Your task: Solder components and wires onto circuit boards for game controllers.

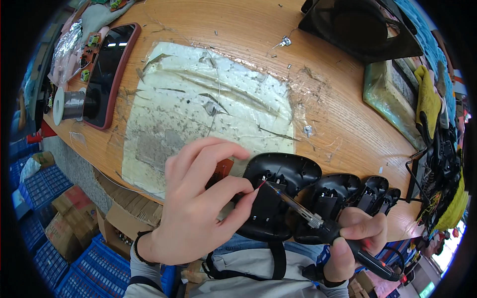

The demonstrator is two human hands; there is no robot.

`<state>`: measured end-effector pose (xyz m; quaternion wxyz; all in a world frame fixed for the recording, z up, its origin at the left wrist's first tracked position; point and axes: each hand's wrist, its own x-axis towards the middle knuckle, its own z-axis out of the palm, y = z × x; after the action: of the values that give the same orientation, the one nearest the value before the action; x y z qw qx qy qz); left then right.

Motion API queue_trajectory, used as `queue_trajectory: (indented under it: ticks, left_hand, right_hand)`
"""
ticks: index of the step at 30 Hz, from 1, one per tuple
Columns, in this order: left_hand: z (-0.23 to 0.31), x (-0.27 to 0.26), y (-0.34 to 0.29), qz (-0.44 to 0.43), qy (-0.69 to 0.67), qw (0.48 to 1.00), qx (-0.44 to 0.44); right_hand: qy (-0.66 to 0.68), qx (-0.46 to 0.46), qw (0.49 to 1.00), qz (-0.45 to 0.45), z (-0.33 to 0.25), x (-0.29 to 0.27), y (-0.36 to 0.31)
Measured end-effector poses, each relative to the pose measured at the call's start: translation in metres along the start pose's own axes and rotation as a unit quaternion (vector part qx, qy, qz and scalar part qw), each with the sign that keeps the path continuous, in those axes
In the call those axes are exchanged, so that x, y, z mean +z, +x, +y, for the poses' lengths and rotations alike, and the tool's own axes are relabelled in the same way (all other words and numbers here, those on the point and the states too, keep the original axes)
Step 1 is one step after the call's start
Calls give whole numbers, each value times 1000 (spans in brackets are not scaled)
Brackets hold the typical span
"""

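Between the thumb and forefinger of my left hand [198, 208] is a thin red wire [261, 184], its end at a metal contact in a black game controller shell [300, 171]. The other left fingers are curled and raised. My right hand [361, 229] grips the dark handle of a soldering iron [312, 217], whose tip points up and left to the same contact, close to the wire. Whether tip and wire touch is too small to tell. Part of an orange-brown circuit board [222, 169] shows behind my left fingers. More black shells [342, 185] stand in a row to the right.
A stained pale mat [198, 99] covers the middle of the wooden table. At left lie a phone [113, 74] and a solder spool [69, 105]. A black fan-like box [360, 30] stands far right, near a plastic-wrapped block [385, 94]. Blue crates [92, 273] are below left.
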<state>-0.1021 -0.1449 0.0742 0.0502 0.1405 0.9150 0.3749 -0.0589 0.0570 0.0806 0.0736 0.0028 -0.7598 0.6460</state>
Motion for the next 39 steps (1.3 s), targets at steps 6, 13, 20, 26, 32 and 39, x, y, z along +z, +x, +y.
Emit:
queue_trajectory:
  ticks: [6,13,20,26,32,39]
  left_hand:
    - [0,4,-11,81,-32,996,-1]
    - [-2,13,-15,97,-95,990,-49]
    - [-4,21,-13,108,-51,993,6]
    - [2,26,-19,142,-18,989,-43]
    - [-4,29,-19,141,40,989,27]
    - [-4,32,-20,145,49,988,20]
  right_hand:
    - [-6,-10,995,104,0,-6,-4]
    - [36,4,995,93,3,-11,-4]
    - [35,3,997,71,5,-6,-4]
    - [31,10,997,73,5,-3,-4]
    - [35,17,997,65,4,-6,-3]
    - [32,24,997,71,5,0,-4]
